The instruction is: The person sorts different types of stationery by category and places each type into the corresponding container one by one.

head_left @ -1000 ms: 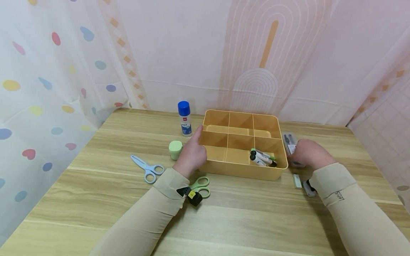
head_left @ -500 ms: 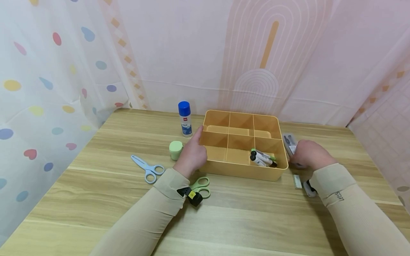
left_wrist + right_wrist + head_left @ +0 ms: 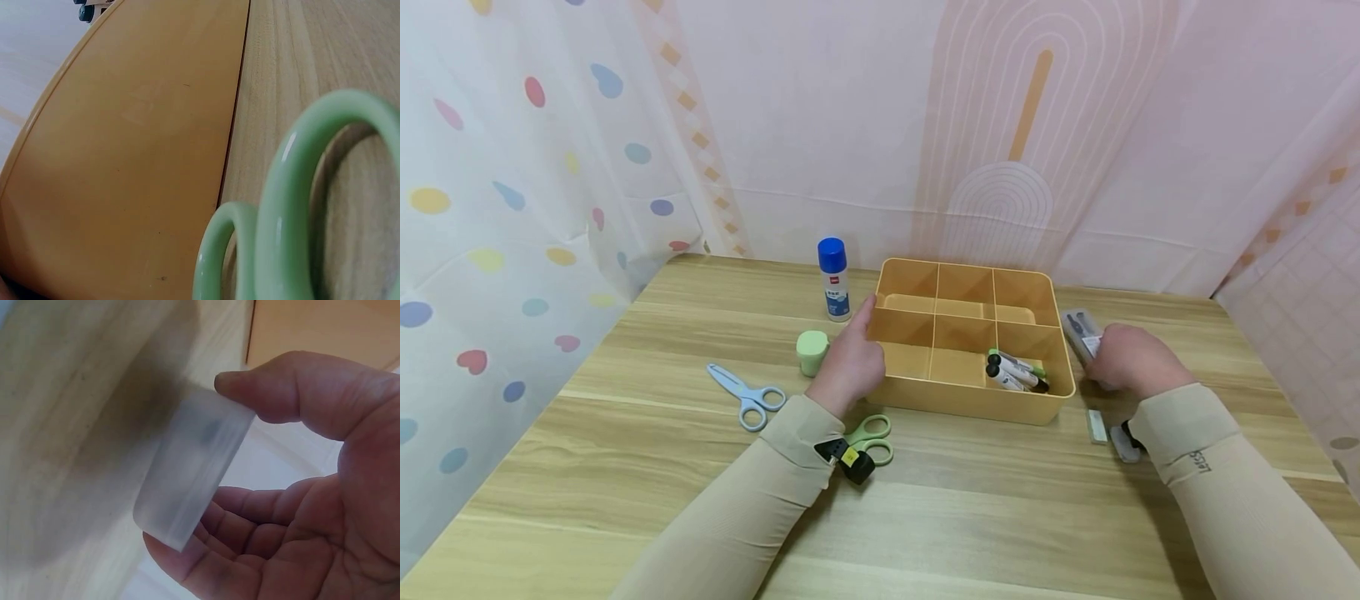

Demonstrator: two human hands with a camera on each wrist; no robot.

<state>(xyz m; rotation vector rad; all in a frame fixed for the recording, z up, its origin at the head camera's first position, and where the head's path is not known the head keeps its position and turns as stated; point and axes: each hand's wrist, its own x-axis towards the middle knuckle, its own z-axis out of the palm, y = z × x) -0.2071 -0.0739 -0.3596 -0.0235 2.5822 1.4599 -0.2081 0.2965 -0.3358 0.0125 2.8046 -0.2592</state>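
In the head view, the right hand [image 3: 1129,360] is seen closed on a clear plastic case [image 3: 1081,328] just beside the right wall of the yellow divided organizer tray [image 3: 970,398]. Against the frames of a second and half a second ago, the case has been tipped up off the wooden table [image 3: 625,467], and the hand has been drawn slightly upward. A lift is judged to have begun, with the case not yet carried over any compartment. The left hand [image 3: 850,360] is unchanged: it is laid against the tray's left wall, index finger extended along the rim, nothing being gripped. Markers [image 3: 1015,371] lie in the near right compartment. Blue scissors [image 3: 747,395], green scissors [image 3: 871,439], a green cap-shaped piece [image 3: 811,351] and a blue-capped bottle [image 3: 833,279] are left on the table.

In the left wrist view, only the tray's outer wall [image 3: 137,156] and a green scissor loop [image 3: 300,206] are shown; the hand itself is out of sight.

In the right wrist view, the case [image 3: 190,465], blurred, is pinched between the thumb [image 3: 281,387] and the curled fingers [image 3: 206,550], held clear of the table.
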